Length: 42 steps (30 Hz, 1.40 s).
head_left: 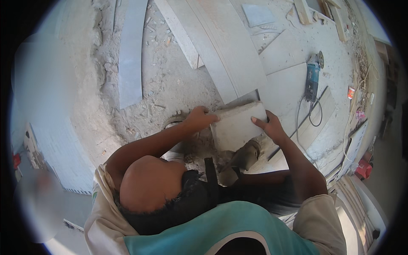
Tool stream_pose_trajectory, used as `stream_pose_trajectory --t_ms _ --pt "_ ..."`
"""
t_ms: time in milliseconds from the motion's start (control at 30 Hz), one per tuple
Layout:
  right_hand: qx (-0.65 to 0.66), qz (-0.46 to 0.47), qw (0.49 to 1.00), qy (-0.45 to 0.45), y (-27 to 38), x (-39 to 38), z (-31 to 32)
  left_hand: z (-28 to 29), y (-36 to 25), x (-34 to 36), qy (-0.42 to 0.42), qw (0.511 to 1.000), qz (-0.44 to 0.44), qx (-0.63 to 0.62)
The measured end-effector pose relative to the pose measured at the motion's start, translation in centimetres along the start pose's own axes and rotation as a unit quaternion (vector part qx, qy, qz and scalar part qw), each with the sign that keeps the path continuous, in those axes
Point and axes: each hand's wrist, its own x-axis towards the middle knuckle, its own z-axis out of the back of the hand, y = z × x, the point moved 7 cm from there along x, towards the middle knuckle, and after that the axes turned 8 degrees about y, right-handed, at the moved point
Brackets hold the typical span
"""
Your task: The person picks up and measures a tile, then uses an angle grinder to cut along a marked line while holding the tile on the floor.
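Note:
Between my two hands is a pale, dusty rectangular slab (236,128), like stone or concrete, held tilted above my shoes. My left hand (199,119) grips its upper left corner, the fingers partly hidden behind it. On the opposite side, my right hand (272,127) holds the right edge with the thumb lying on the face. Just beyond the slab lie long grey boards (225,46) on the dusty ground. One dusty shoe (248,154) shows below the slab's lower right; my bare knee (151,182) is bent at the left.
A blue-green angle grinder (313,78) with a dark cord lies at the right on pale sheets. Left of the boards is a long grey strip (132,55) amid rubble. A paper cup (351,92) and a red object (364,169) sit farther right. Stacked planks (346,204) fill the lower right.

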Motion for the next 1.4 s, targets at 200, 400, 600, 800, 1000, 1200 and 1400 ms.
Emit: stream_pose_trajectory --t_ms 200,400,600,800,1000,1200,1400 --pt "0.092 -0.063 0.993 -0.03 -2.2 -1.2 -0.1 1.4 -3.5 -0.1 0.074 0.992 -0.02 -0.104" --pt "0.162 -0.084 0.983 -0.025 -3.9 -1.6 -0.6 1.5 -2.7 -0.2 0.113 0.991 -0.03 -0.067" --pt "0.218 -0.031 0.972 -0.083 -2.3 -1.7 -0.5 1.0 -3.4 0.0 0.131 0.989 -0.025 -0.061" --pt "0.163 0.027 0.983 -0.075 -0.7 -2.5 -2.0 2.0 -1.3 0.1 0.172 0.978 -0.05 -0.106" --pt "0.029 0.097 0.993 -0.065 -0.1 -3.5 -3.8 2.2 1.1 0.5 0.211 0.96 -0.059 -0.173" --pt "-0.14 0.035 0.987 -0.07 7.7 -10.4 0.7 -0.9 -0.9 -2.4 0.236 0.96 -0.026 -0.145" --pt "-0.159 0.045 0.951 -0.262 8.4 -19.7 14.9 1.9 -3.4 -4.5 0.243 0.967 -0.017 -0.073"
